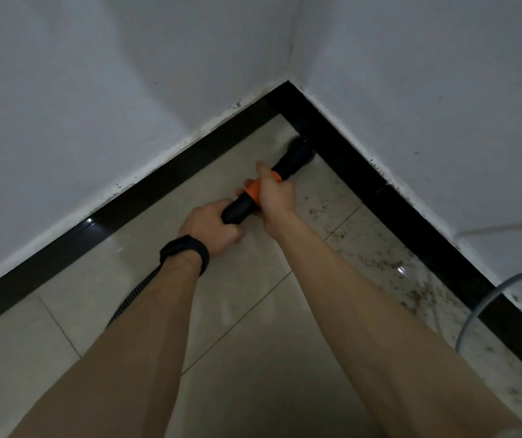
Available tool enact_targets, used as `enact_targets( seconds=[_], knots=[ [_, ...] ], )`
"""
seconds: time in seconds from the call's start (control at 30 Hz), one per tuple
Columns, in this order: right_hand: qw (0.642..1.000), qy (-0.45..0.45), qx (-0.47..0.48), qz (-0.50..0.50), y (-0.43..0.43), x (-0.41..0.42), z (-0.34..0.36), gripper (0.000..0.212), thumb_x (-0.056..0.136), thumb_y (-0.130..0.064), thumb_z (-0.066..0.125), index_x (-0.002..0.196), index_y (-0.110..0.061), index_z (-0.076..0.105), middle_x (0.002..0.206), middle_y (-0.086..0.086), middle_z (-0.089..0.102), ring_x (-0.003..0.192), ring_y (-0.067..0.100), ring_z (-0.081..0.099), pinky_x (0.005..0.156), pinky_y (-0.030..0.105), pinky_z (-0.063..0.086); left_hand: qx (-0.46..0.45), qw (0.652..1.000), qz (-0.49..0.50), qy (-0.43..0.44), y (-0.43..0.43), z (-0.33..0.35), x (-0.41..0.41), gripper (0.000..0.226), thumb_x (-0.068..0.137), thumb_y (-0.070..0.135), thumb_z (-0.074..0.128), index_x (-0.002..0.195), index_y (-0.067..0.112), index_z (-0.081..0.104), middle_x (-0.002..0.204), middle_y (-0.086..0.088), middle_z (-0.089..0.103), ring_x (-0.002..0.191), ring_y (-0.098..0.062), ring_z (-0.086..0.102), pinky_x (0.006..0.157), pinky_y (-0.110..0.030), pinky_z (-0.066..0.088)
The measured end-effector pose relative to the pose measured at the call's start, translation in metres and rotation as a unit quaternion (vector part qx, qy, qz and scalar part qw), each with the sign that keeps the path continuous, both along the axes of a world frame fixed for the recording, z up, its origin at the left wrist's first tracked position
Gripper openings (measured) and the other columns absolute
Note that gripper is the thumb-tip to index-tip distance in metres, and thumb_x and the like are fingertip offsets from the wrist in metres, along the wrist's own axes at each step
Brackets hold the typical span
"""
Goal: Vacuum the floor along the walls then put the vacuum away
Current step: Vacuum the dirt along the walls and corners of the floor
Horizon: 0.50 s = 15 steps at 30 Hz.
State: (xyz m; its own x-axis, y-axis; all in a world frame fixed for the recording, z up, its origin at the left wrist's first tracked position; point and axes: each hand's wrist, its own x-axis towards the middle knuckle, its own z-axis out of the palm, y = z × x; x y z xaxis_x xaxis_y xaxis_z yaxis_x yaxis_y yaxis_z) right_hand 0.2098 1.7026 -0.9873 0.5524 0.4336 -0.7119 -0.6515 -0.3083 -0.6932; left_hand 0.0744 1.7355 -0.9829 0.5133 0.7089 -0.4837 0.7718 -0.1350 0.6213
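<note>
**Vacuuming at the wall corner**

Gripping the black vacuum wand [288, 165] two-handed: left hand [212, 229] curled round the rear end, right hand [277, 197] wrapped over the orange collar [255, 191]. Holding the nozzle [302, 147] down at the tiled floor [253, 311], just beside the black skirting [364, 172] near the corner. Trailing the ribbed hose [133, 295] under the left forearm.
</note>
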Motion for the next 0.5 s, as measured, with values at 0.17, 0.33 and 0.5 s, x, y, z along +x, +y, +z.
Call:
enact_targets(
  seconds=[0.17, 0.33, 0.5],
  knots=[
    [0.999, -0.021, -0.030, 0.015, 0.005, 0.001, 0.007, 0.018, 0.097, -0.025, 0.065, 0.092, -0.016, 0.051, 0.073, 0.008, 0.065, 0.059, 0.025, 0.071, 0.064, 0.041, 0.064, -0.024, 1.000, 0.012, 0.004, 0.000, 0.001, 0.002, 0.026, 0.048, 0.032, 0.064, 0.074, 0.029, 0.060, 0.070, 0.000, 0.064, 0.065, -0.022, 0.061, 0.058, -0.034, 0.050],
    [0.998, -0.032, -0.042, -0.035, -0.016, -0.004, 0.001, 0.014, 0.097, -0.024, 0.061, 0.093, -0.012, 0.054, 0.075, 0.009, 0.068, 0.067, 0.030, 0.074, 0.072, 0.050, 0.065, -0.010, 0.999, -0.046, 0.017, -0.014, 0.000, 0.001, 0.021, 0.053, 0.034, 0.059, 0.073, 0.031, 0.057, 0.068, 0.004, 0.062, 0.063, -0.018, 0.059, 0.053, -0.027, 0.043],
    [0.998, 0.003, -0.015, -0.062, -0.038, -0.004, 0.005, 0.011, 0.097, -0.018, 0.062, 0.095, -0.011, 0.054, 0.061, 0.005, 0.061, 0.048, 0.019, 0.066, 0.051, 0.032, 0.058, 0.018, 0.994, -0.106, 0.037, -0.029, 0.002, 0.000, 0.011, 0.066, 0.032, 0.056, 0.076, 0.032, 0.050, 0.073, 0.003, 0.060, 0.064, -0.020, 0.058, 0.055, -0.029, 0.045]
  ],
)
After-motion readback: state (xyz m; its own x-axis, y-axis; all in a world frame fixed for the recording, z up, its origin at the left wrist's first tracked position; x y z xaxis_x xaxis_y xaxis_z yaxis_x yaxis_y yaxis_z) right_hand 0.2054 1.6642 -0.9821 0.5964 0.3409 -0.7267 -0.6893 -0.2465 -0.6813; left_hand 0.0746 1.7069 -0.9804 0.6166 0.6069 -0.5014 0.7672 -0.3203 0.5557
